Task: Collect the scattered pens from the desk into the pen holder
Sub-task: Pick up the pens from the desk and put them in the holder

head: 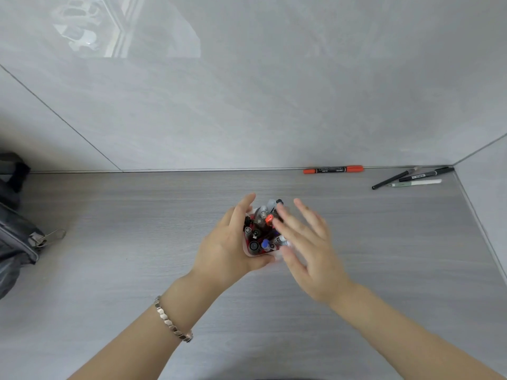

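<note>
A pen holder with a pale rim stands mid-desk, packed with several pens seen from above. My left hand wraps around its left and near side, gripping it. Blurred from motion, my right hand hovers at the holder's right side with fingers spread and nothing in it. An orange-capped marker lies against the back wall. At the far right corner lie a black pen, a black marker and a white pen.
A grey bag with a zipper pull sits at the desk's left edge. Grey walls close the desk at the back and right. My left wrist wears a metal bracelet.
</note>
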A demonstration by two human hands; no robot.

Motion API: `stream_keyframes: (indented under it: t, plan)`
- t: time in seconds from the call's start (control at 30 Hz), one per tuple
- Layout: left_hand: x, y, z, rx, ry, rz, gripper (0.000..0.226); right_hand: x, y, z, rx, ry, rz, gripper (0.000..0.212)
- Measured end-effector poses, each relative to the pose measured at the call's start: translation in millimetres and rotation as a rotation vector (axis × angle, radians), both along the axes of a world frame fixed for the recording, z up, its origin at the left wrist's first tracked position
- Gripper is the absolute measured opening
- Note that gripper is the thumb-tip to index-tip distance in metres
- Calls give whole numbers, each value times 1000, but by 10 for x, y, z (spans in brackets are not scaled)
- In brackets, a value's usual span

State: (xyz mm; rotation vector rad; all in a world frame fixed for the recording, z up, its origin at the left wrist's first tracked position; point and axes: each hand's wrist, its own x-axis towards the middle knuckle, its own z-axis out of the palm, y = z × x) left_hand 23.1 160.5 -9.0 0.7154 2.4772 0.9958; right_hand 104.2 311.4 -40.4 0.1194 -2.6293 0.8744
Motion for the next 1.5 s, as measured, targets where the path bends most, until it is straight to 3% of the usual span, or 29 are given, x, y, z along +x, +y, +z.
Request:
stream_keyframes:
  t: [0.07, 0.13, 0.27, 0.4, 0.57, 0.63, 0.73, 0.83, 0.97, 1.1, 1.17, 1.23, 1.33, 1.5]
  plan:
    - [-5, -2, 9, -13, -17, -7, 101, -147, 269, 51, -123, -16, -54, 35]
    - [-9, 1, 24, -28, -18, -10, 100, -400, 671, -32, -128, -87, -302, 33]
    - [-20, 15, 28, -50, -7, -27, 100, -824, 1415, -317, 186, -541, -599, 47]
    - [-35, 17, 22, -69, 6, -42, 99, -929, 1575, -456, 420, -693, -524, 33]
    - [-32, 5, -6, -60, 29, -63, 103, -794, 1363, -401, 462, -794, -515, 30]
    - [-11, -9, -22, -45, 42, -86, 107, -631, 1178, -237, 310, -737, -526, 27]
    - [5, -35, -48, -26, 45, -123, 103, -260, 825, 211, -147, -529, -558, 10]
    - [-17, -39, -78, 42, 7, -116, 99, 151, 533, 801, -319, -363, -515, 25]
    - [1, 0, -87, 163, -77, -107, 98, 404, 274, 1318, -227, -485, -401, 17]
    - [-4, -10, -86, 207, -117, -73, 104, 291, 47, 1343, 75, -506, -314, 18]
    - [3, -5, -62, 195, -91, -108, 104, 147, -18, 1236, 109, -507, -294, 17]
    - [53, 25, 8, 188, -65, -155, 105, 46, -115, 1101, 63, -420, -300, 17]
    - [180, 109, 139, 243, -67, -153, 105, 152, -184, 817, 178, -152, -325, 26]
    - [420, 369, 268, 242, 49, -199, 94, 560, 34, 472, 102, -85, -180, 53]
